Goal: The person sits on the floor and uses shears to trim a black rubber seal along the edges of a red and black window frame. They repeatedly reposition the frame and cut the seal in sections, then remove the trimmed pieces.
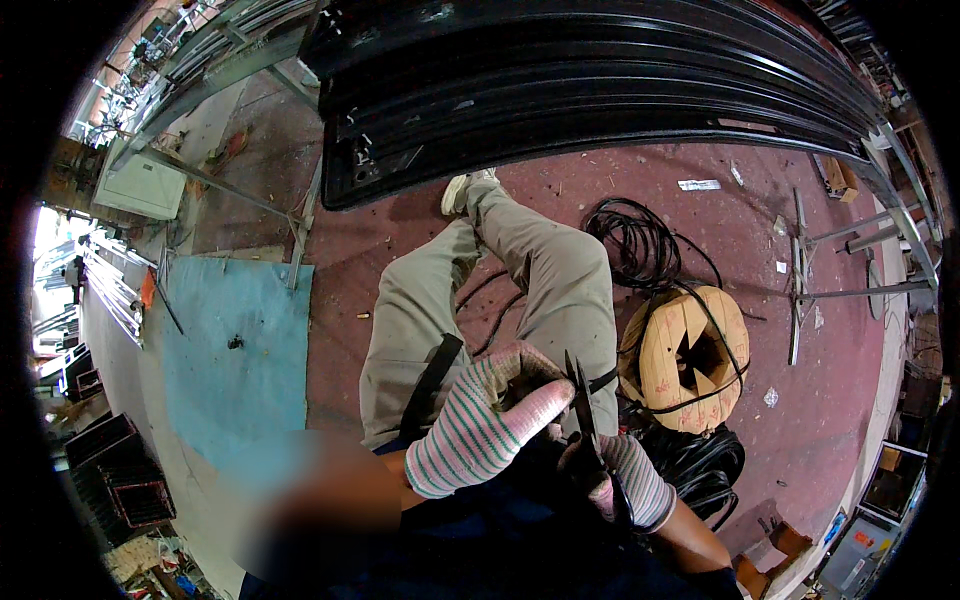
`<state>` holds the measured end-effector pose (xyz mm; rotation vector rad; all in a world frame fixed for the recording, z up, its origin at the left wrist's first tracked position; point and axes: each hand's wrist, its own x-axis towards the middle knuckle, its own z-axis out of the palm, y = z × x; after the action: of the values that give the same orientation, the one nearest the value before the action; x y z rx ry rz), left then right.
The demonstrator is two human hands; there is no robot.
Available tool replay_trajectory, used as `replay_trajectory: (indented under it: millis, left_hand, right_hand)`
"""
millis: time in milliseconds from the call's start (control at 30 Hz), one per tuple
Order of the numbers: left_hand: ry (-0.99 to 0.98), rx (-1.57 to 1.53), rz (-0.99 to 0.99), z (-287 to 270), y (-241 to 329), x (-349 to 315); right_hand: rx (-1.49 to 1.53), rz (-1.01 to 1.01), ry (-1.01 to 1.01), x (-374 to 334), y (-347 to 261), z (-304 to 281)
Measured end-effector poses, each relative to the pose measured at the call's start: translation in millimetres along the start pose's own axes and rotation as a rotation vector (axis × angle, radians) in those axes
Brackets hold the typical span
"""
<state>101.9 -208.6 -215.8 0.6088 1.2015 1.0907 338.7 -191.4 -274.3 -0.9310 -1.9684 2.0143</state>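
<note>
Both my hands wear striped knit gloves above my lap. My left hand is closed, thumb and fingers pinching a black strip; one end sticks out past the knuckles, and a short dark piece shows beyond the fingertips. In my right hand are dark scissors, their blades pointing up and away from me. The blades stand right beside my left thumb tip, close to the strip. Whether they touch it, I cannot tell. My right fingers are partly hidden behind the handles.
A wooden cable spool with black cable around it stands to my right. Coiled black cable lies beyond it, and more black coils nearer. Long black metal profiles rest on a frame ahead. A blue sheet covers floor at left.
</note>
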Motion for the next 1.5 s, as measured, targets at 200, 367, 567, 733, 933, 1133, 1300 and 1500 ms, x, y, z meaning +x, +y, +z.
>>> replay_trajectory:
  millis: [200,367,567,733,933,1133,1300,1500]
  left_hand:
    - [-0.029,-0.052,0.041,-0.8,-3.7,3.3]
    - [-0.062,-0.131,0.036,-2.3,-8.3,4.6]
    - [-0.099,-0.237,0.063,-5.5,-16.3,4.2]
    - [-0.144,-0.365,0.154,2.0,-11.7,2.8]
    - [-0.081,-0.307,0.217,9.8,-2.7,-1.6]
    - [-0.025,-0.067,0.311,12.1,0.2,-5.6]
    - [0.011,0.133,0.274,11.4,-4.8,-8.7]
    - [-0.034,0.35,0.216,10.5,9.0,-6.1]
  right_hand:
    - [0.009,0.051,0.061,-2.0,4.3,5.7]
    - [0.247,0.071,0.113,3.5,-16.7,3.3]
    - [0.332,0.132,0.15,2.7,-25.9,3.1]
    - [0.328,0.045,0.449,9.6,-8.5,12.4]
    - [0.009,0.031,0.328,26.3,-43.7,1.5]
    - [0.01,-0.042,0.33,27.1,-49.8,0.1]
    - [0.104,-0.059,0.258,24.9,-50.7,-12.2]
    - [-0.112,-0.09,0.155,20.5,-52.1,-32.1]
